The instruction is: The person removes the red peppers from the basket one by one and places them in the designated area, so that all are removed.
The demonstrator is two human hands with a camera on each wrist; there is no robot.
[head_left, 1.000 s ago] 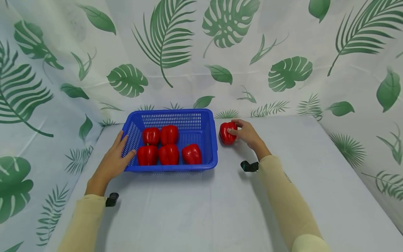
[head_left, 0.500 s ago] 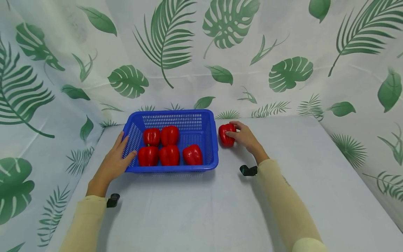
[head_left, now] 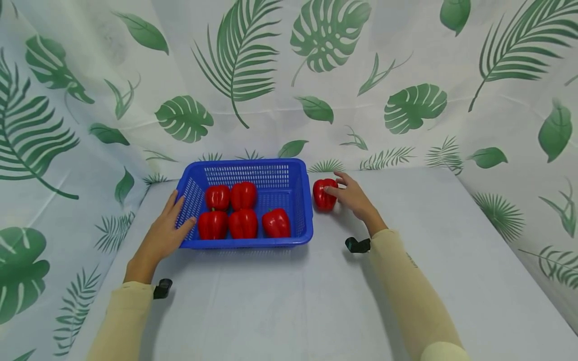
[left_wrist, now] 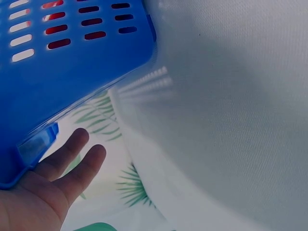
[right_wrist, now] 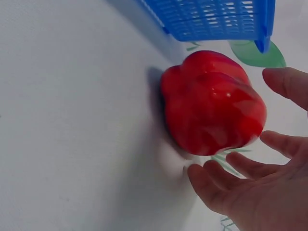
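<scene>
A loose red pepper (head_left: 321, 200) lies on the desk (head_left: 253, 311), just beside the right wall of a blue basket (head_left: 244, 243). The right hand (head_left: 354, 197) is unclosed around its right side: in the right wrist view the fingers are spread below the pepper and the thumb stands apart from it, so no firm grip is shown. The left hand (head_left: 160, 230) lies along the basket's left rim, fingers extended rather than wrapped round it.

Likely faults and their causes: (a) Rolling. The pepper is rounded, and pressure from the fingers before the thumb opposes them could push it toward the basket. (b) Slipping. The skin looks glossy; a pinch by the fingertips alone may lose it during a lift. (c) Collision. With the wall so near, a low leftward path could knock the pepper against the rim and shift the basket, which the left hand appears to steady only lightly. (d) Tipping. Heavy pressure on the left rim might tilt the basket and disturb the five red peppers (head_left: 243, 224) inside, two behind and three in front. (e) Crowding. Release over these, rather than over the bare rear-right floor, could cause rebound.
</scene>
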